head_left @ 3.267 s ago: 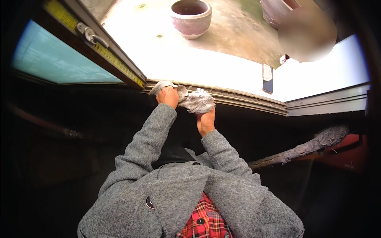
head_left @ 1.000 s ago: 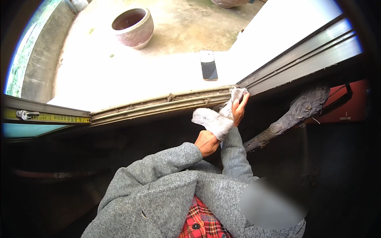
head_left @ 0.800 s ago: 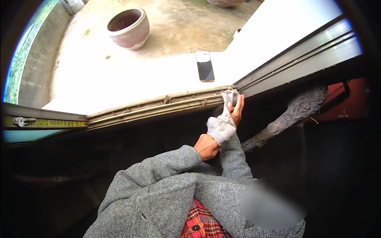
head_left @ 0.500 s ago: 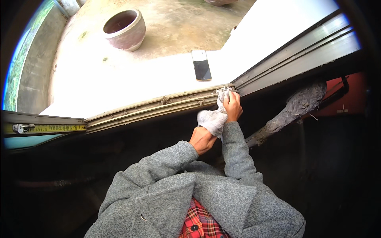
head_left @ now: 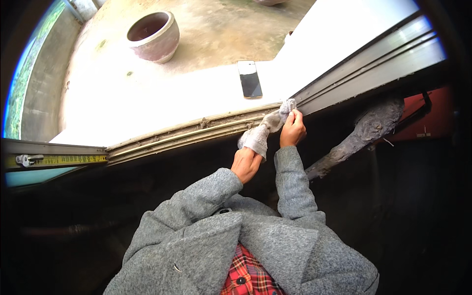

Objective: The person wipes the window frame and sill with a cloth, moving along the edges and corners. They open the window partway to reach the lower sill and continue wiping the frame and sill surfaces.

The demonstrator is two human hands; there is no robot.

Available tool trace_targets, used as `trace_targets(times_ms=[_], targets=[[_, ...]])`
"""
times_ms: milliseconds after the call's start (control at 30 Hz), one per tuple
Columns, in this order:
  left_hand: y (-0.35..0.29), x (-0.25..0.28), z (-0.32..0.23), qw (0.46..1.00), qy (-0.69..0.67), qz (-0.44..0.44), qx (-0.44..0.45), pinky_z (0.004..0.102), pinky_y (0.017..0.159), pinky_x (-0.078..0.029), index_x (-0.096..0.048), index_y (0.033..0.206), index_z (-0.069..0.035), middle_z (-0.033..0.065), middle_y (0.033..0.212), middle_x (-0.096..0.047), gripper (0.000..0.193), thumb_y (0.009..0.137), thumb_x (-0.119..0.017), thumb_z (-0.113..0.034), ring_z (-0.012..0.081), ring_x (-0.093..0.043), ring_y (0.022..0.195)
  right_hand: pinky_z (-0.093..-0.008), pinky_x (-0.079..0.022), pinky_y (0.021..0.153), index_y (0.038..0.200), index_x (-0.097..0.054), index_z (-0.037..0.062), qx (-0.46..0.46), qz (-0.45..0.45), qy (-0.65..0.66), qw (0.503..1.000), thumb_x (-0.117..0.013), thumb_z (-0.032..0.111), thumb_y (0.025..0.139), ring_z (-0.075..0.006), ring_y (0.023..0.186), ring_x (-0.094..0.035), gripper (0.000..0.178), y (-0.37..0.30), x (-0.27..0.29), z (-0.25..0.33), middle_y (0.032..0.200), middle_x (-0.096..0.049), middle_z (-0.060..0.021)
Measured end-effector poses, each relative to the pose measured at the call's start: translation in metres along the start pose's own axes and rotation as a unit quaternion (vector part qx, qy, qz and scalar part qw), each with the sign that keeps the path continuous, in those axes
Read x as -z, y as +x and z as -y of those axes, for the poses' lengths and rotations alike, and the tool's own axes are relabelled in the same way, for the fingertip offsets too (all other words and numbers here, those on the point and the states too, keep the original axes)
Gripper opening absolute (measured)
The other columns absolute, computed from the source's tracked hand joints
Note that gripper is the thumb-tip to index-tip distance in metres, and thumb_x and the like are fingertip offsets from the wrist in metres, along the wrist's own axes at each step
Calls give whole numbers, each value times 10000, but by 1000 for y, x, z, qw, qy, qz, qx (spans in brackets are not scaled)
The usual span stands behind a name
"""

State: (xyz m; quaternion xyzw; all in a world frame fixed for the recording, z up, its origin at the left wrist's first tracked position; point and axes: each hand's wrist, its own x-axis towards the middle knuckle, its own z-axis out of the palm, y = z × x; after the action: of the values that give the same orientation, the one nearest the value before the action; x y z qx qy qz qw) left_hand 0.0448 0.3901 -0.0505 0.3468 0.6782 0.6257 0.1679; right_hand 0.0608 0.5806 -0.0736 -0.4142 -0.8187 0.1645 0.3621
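A greyish-white cloth (head_left: 269, 123) stretches between my two hands over the right end of a dirty window track (head_left: 196, 129). My left hand (head_left: 247, 164) is closed round the lower, bunched part of it, with some fingers hidden under the fabric. At the track's corner, my right hand (head_left: 293, 130) pinches the upper end of the cloth between thumb and fingers. Dirt and debris lie in the grooves of the track. Beyond it, a smartphone (head_left: 250, 78) rests on the bright white sill.
A large clay pot (head_left: 155, 37) stands outside on the concrete ground. Upright frame (head_left: 373, 59) rises at the right, and a sash with a yellow strip (head_left: 69, 159) is at the left. Below the right frame is a rough grey branch-like piece (head_left: 359, 137).
My right hand has shifted slightly down and right, drawing the cloth out longer. My left hand has moved a little left and up, still gripping it.
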Motion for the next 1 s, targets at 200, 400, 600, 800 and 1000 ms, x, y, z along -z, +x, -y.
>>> trace_targets(times_ms=[200, 400, 600, 800, 1000], targets=[[2, 1, 0, 988, -46, 39, 139, 437, 882, -433, -466, 1236, 9, 269, 1098, -560, 408, 848, -491, -116, 437, -532, 1038, -493, -482, 730, 1171, -556, 119, -8, 147, -171, 974, -505, 293, 904, -381, 873, -627, 323, 4, -5, 23, 1115, -619, -137], [-7, 8, -4, 993, -61, -41, 89, 418, 913, -423, -385, 1339, -1, 246, 1191, -540, 509, 847, -491, -76, 410, -526, 1081, -468, -494, 694, 941, -627, 96, 133, 207, -198, 949, -485, 261, 902, -353, 813, -624, 221, 10, -25, 1, 947, -650, -97], [-16, 43, -4, 982, -27, -127, 138, 282, 629, -513, -300, 1408, 11, 112, 921, -597, 518, 905, -424, 4, 142, -584, 688, -460, -505, 638, 784, -615, 70, 197, 180, -116, 957, -451, 199, 898, -347, 729, -635, 238, -16, -30, 32, 854, -658, -99], [-25, 92, 28, 947, 196, -209, 146, 321, 548, -509, -561, 1006, 58, 131, 694, -628, 193, 909, -457, -72, 206, -614, 571, -447, -515, 616, 802, -647, 71, 204, 225, -136, 943, -501, 194, 862, -325, 692, -648, 201, -38, -37, 69, 769, -664, -118], [-5, 134, 28, 892, 319, -131, 293, 413, 731, -494, -581, 842, 8, 147, 712, -639, 229, 888, -456, -178, 303, -647, 740, -444, -488, 686, 864, -686, 115, 187, 258, -100, 943, -550, 255, 875, -344, 748, -616, 195, -62, -42, 101, 764, -665, -113]])
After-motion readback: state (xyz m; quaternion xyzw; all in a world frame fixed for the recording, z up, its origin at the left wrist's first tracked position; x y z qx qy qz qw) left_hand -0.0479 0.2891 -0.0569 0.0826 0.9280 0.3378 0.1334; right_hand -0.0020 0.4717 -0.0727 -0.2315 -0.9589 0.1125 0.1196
